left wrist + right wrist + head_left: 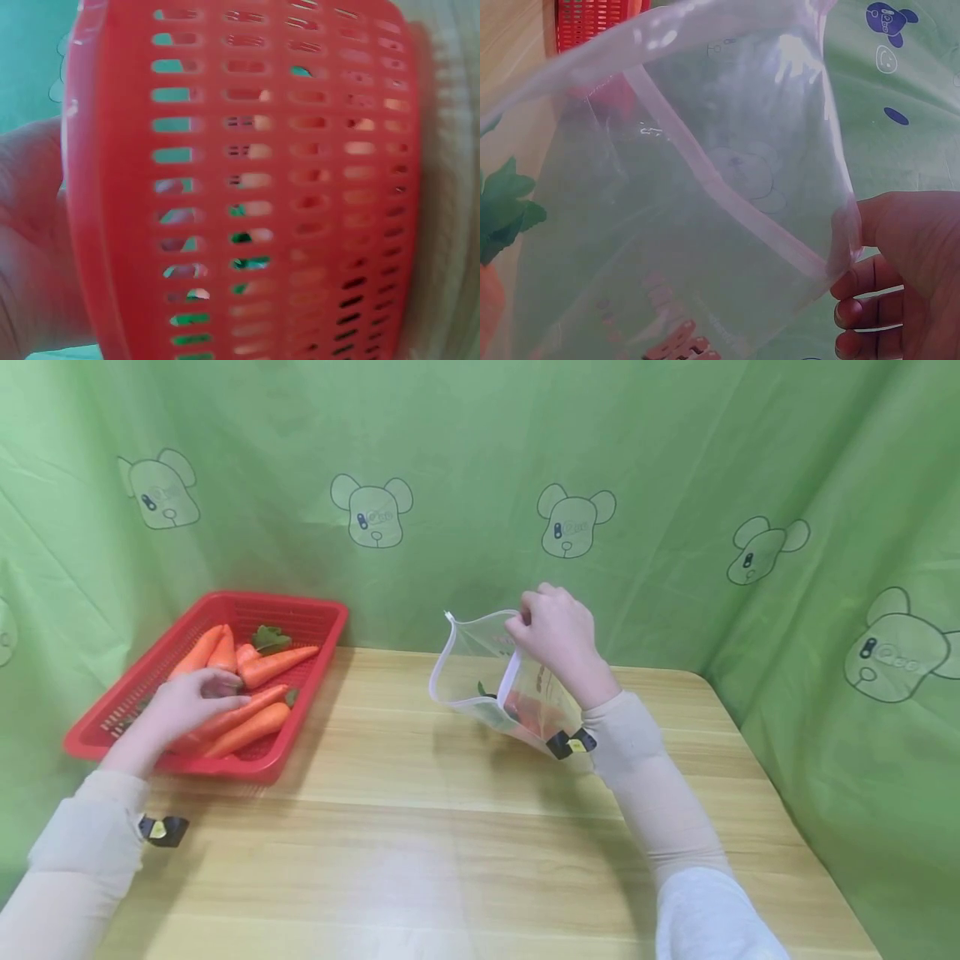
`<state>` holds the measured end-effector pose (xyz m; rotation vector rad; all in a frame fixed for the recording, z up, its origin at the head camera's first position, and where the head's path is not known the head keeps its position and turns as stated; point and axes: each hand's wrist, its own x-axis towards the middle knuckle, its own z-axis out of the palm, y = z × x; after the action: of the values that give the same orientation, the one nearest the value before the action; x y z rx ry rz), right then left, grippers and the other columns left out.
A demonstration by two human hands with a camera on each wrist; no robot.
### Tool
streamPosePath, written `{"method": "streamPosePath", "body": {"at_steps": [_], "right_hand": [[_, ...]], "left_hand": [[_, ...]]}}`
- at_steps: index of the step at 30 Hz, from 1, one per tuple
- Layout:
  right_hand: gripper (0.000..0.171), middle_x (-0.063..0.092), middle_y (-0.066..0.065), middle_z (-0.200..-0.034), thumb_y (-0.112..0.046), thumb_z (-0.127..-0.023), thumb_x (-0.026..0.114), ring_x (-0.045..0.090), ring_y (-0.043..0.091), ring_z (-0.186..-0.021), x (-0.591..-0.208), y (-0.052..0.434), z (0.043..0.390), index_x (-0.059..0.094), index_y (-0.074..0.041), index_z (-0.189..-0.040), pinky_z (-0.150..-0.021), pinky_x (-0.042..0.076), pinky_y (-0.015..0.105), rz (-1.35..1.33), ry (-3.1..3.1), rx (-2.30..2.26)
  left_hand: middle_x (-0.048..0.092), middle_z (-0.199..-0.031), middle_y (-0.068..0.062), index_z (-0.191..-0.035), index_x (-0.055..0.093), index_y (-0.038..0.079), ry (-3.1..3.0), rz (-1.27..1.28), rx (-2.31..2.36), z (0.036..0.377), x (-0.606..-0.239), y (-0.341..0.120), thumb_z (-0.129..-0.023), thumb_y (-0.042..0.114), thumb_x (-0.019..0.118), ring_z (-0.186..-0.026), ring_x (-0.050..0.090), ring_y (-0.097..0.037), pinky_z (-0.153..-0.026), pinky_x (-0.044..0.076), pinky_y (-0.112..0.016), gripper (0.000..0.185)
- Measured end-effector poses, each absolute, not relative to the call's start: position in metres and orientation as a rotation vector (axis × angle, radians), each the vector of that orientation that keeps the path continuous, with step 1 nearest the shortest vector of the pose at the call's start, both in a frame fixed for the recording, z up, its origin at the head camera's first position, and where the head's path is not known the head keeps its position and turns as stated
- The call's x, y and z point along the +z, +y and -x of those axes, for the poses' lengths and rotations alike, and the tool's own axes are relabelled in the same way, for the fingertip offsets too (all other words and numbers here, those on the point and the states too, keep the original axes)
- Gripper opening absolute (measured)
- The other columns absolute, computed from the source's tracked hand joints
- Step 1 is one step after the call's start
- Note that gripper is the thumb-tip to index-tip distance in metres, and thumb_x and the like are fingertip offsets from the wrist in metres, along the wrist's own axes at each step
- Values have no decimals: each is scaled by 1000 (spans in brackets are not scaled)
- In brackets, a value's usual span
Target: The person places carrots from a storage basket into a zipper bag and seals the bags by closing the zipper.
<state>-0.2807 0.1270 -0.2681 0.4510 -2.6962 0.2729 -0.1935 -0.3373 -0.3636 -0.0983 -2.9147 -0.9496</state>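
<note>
At left of frame, the left hand (pixel 197 700) curled around an orange carrot (pixel 225 720) in the red slotted plastic basket (pixel 296 614). The right hand (pixel 551 631), centre, pinched the clear zip bag's (pixel 480 672) rim; a weak pinch could have collapsed its mouth.

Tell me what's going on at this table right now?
A person's left hand reaches into the red basket and rests on the carrots. The right hand pinches the rim of a clear zip bag, holding it open on the wooden table; one carrot already seems to be inside.
</note>
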Motion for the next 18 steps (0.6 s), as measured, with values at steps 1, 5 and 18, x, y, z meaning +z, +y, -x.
{"method": "streamPosePath", "body": {"at_steps": [1,5,18], "right_hand": [[14,49,4,-75,-19,-78,51,44,22,-70,-268,127,281,51,-12,-66,-54,36,32,-451,-2699,272],[14,50,5,-76,-19,-79,52,45,22,-71,-268,126,281,52,-12,-67,-54,36,32,-452,-2713,268],[15,50,5,-76,-20,-80,52,45,22,-71,-267,126,280,53,-12,-67,-55,37,32,-446,-2722,271]], "left_hand": [[66,-115,-27,-122,61,-2,-2937,105,-940,193,-366,-339,-87,31,72,-105,64,-35,-93,46,-51,49],[64,-117,-29,-125,57,-5,-3074,89,-878,190,-375,-344,-88,37,70,-109,60,-44,-92,46,-56,57],[66,-109,-26,-111,62,-2,-3289,32,-662,186,-379,-346,-78,37,76,-96,62,-40,-77,47,-49,53]]}}
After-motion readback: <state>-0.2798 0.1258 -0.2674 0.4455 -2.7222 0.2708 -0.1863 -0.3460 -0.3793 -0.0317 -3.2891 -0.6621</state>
